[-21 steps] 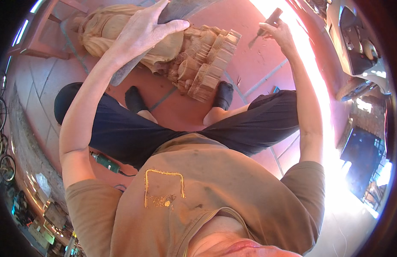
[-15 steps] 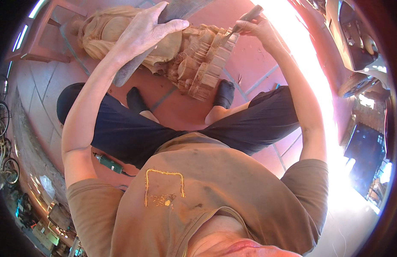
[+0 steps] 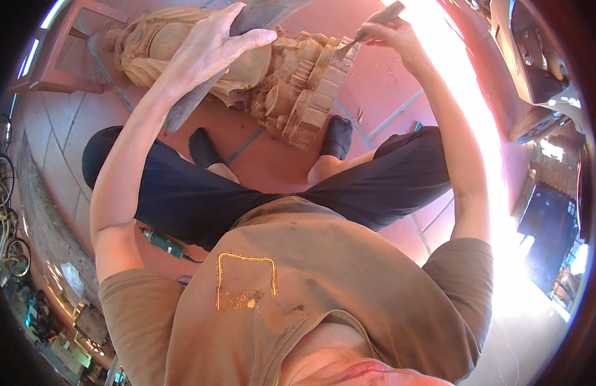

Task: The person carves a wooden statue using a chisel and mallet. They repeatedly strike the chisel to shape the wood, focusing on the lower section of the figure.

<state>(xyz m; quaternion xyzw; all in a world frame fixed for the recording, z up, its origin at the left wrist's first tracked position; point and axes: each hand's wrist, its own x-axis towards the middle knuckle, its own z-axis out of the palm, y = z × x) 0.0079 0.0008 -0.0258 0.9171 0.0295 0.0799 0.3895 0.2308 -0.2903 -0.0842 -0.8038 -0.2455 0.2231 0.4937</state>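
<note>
A carved wooden statue point(image 3: 246, 71) lies on its side on the floor beyond my feet, its rounded figure at the left and its tiered base point(image 3: 317, 103) at the right. Across it slants a long dark grey plank point(image 3: 194, 106). My left hand point(image 3: 211, 48) lies over this plank, thumb spread away from the fingers. At the upper right, my right hand point(image 3: 388, 35) pinches the wooden handle of a slim tool that looks like a brush point(image 3: 347, 49). Its dark flared tip meets the base's upper edge. Glare blurs part of the right fingers.
My feet in dark socks point(image 3: 337, 138) flank the near side of the statue. A reddish stool point(image 3: 63, 77) stands at the far left. By my left thigh lies a green power tool point(image 3: 164, 242). Bicycles point(image 3: 5, 212) are at the left rim, a motorbike point(image 3: 542, 71) at the right.
The tool's tip has shifted slightly up along the edge of the base, with my right hand moving slightly right. My left hand and the plank have slid a little left.
</note>
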